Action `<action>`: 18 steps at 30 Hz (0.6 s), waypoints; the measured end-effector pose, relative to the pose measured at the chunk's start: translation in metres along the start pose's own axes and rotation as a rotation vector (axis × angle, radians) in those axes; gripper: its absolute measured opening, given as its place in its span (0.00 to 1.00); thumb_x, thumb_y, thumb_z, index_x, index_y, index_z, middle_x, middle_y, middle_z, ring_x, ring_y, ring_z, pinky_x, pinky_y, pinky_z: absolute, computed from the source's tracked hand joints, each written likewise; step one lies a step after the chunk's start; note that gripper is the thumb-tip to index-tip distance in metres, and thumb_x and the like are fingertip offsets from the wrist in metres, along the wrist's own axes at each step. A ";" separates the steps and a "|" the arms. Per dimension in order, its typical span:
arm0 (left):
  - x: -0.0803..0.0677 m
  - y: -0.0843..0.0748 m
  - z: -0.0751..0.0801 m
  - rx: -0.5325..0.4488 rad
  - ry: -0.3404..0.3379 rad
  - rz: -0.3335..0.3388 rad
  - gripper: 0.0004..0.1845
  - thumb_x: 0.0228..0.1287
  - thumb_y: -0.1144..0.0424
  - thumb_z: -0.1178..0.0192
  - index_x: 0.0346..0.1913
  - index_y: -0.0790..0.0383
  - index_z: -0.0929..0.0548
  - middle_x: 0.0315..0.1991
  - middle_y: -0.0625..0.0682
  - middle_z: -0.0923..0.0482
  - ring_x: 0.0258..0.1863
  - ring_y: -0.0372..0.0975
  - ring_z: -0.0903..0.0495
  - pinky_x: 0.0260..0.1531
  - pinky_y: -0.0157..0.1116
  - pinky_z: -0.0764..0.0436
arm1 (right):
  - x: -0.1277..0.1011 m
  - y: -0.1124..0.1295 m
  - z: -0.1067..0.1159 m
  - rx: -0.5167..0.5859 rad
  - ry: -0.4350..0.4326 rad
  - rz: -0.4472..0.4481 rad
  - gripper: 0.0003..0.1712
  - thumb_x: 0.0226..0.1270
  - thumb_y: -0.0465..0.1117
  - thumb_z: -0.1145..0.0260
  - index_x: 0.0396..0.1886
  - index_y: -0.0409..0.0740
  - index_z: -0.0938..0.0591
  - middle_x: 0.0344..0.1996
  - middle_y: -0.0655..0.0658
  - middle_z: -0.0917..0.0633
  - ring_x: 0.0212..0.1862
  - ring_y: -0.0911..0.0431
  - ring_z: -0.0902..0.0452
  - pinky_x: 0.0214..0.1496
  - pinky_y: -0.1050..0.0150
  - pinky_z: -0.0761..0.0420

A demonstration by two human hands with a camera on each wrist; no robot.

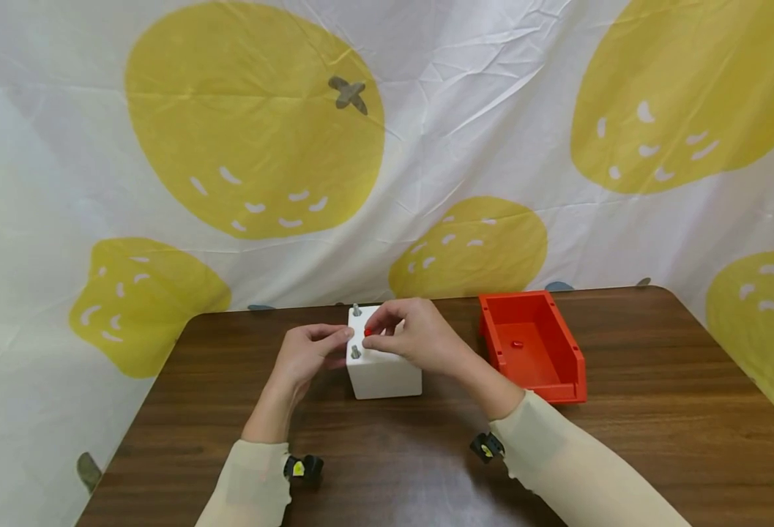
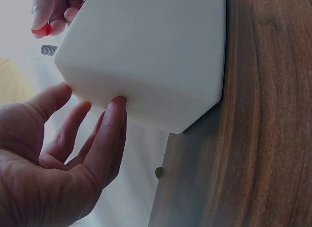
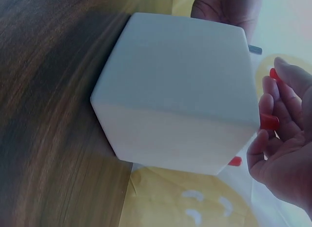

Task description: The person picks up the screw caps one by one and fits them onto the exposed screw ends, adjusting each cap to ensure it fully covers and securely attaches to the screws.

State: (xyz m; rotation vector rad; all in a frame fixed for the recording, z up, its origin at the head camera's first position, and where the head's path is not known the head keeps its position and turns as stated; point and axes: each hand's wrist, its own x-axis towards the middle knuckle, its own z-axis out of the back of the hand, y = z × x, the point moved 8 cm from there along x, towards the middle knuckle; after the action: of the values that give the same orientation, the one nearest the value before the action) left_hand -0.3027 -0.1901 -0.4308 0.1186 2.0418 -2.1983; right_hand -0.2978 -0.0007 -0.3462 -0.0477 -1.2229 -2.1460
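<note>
A white block stands on the table with threaded metal studs sticking up from its top; a near stud and a far stud show bare on its left side. Above the top, my right hand pinches a small red cap between thumb and finger. Along the block's right side, one red cap sits at the near corner and another red cap farther back. My left hand rests its fingertips against the block's left side, fingers extended and not wrapped around it.
To the right of the block stands an open red bin with one small red cap inside. A brown wooden table lies underneath. Behind it hangs a white cloth printed with yellow fruit.
</note>
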 end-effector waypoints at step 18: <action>0.001 0.000 -0.002 -0.031 0.019 -0.030 0.16 0.72 0.64 0.29 0.54 0.74 0.12 0.52 0.62 0.13 0.42 0.43 0.12 0.42 0.42 0.08 | 0.005 0.006 -0.018 -0.028 0.012 0.016 0.06 0.63 0.38 0.18 0.37 0.50 0.09 0.27 0.59 0.15 0.33 0.61 0.21 0.31 0.67 0.20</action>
State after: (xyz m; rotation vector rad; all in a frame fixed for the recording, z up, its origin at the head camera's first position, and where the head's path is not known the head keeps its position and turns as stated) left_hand -0.3040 -0.1886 -0.4314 0.1067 2.1008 -2.1900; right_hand -0.2930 -0.0190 -0.3496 -0.0567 -1.1817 -2.1463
